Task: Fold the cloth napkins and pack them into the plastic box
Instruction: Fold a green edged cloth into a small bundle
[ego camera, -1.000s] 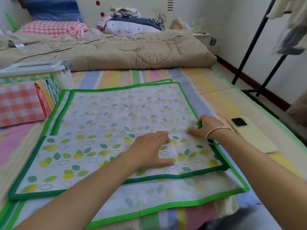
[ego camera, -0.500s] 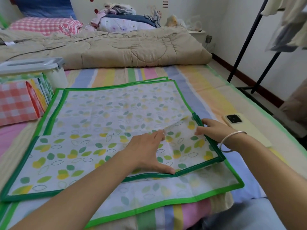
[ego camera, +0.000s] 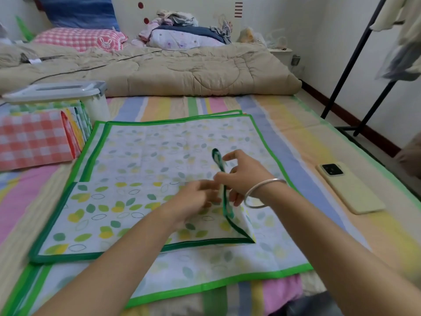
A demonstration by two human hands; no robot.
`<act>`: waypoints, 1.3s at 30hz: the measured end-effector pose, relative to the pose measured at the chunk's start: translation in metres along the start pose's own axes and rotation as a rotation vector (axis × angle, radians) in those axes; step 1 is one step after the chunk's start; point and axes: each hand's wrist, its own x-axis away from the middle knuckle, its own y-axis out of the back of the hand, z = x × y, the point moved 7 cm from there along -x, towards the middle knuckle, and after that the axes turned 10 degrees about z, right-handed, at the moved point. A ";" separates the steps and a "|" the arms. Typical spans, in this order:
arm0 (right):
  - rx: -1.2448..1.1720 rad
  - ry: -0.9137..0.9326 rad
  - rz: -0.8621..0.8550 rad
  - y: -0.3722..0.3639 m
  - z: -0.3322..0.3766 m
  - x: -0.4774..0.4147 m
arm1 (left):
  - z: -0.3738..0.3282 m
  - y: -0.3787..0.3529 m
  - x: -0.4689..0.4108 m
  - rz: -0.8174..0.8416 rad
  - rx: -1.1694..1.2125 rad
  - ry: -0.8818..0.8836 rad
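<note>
While the right hand (ego camera: 243, 176) pinches the napkin (ego camera: 118, 208) edge raised beside the blurred left hand (ego camera: 193, 199) (grip indeterminate), folding and packing remain.

Soft, even daylight here, bright but gentle, with only faint shade under the forearms on the napkin (ego camera: 141, 201). The left hand (ego camera: 198, 197) smears with motion blur, its fingers unreadable. The right hand (ego camera: 246, 176), pinching the lifted green edge, looks a touch sharper, with a small glint on the bracelet (ego camera: 264, 192). Wide-angle distortion tilts the clothes rack (ego camera: 355, 53) far right, and the near corners go soft.
</note>
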 end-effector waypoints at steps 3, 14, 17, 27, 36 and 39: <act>0.336 0.001 -0.078 -0.029 0.009 -0.013 | 0.017 0.031 0.020 -0.238 0.342 0.047; 0.585 0.005 -0.151 -0.082 -0.014 -0.036 | 0.047 0.038 0.058 -0.388 0.093 -0.118; 0.475 0.016 -0.123 -0.073 -0.019 -0.037 | 0.046 0.034 0.057 -0.365 0.004 -0.165; 0.751 0.062 -0.043 -0.077 -0.050 -0.054 | 0.038 0.024 0.061 -0.404 -0.329 -0.168; 0.856 0.067 -0.134 -0.088 -0.061 -0.058 | 0.032 0.056 0.073 -0.385 -0.480 -0.151; 0.885 0.080 -0.141 -0.088 -0.058 -0.057 | 0.027 0.106 0.089 -0.568 -1.028 -0.235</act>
